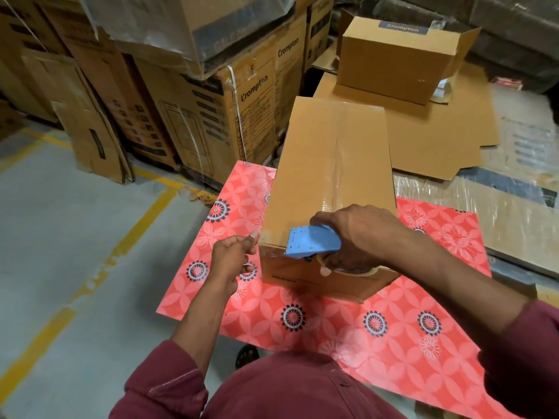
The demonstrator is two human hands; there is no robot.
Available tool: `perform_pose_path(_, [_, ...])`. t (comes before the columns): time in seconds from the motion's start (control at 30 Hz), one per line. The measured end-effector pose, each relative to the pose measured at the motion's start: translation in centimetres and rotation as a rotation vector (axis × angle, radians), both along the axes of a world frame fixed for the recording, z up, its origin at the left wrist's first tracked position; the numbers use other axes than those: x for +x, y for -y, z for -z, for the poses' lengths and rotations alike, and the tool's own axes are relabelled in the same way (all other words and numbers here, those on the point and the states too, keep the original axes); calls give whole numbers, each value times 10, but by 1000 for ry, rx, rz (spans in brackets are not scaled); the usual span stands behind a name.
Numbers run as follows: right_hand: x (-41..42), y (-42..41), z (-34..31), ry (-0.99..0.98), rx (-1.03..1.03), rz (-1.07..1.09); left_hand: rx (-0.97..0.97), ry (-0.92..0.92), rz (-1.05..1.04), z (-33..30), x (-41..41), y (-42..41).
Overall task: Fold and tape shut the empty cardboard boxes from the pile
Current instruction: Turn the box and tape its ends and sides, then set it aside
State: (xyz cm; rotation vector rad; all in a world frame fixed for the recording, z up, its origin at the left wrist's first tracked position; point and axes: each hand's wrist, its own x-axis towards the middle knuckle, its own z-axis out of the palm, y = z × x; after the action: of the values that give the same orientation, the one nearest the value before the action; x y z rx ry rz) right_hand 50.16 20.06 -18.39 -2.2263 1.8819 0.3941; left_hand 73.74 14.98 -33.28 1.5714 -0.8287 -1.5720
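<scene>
One box (329,164), right hand (360,234) atop near end

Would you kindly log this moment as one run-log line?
right hand: grips blue tape dispenser at near edge of cardboard box | left hand: curled beside box | top seam: taped | box: on red patterned sheet

On the bench (393,337), at centre: box (329,176), long axis running 12 to 6 o'clock. At its 6 o'clock edge: tape dispenser (311,240), gripped by right hand (357,234). Just beside its 7 o'clock corner: left hand (233,255). At 1 o'clock, behind: smaller box (396,55) on flattened cardboard (438,137). At 10 to 11 o'clock, on the floor (60,237): stacked cartons (230,110).
</scene>
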Motion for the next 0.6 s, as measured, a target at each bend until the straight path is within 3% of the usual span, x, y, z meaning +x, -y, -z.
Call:
perform_pose_path(0.1, [4,3,-3,3,32,-6,23,-35,-9,2,1,-1])
perform_pose_path(0.33, [1,6,-8,66,68,35,-138,104,-33,-8,18,11])
perform_pose_path(0.5, [14,10,-5,-5,60,6,79,-8,18,13,9,1])
perform_pose_path(0.6, [17,12,-5,-27,73,-4,104,-25,6,16,-3,-1])
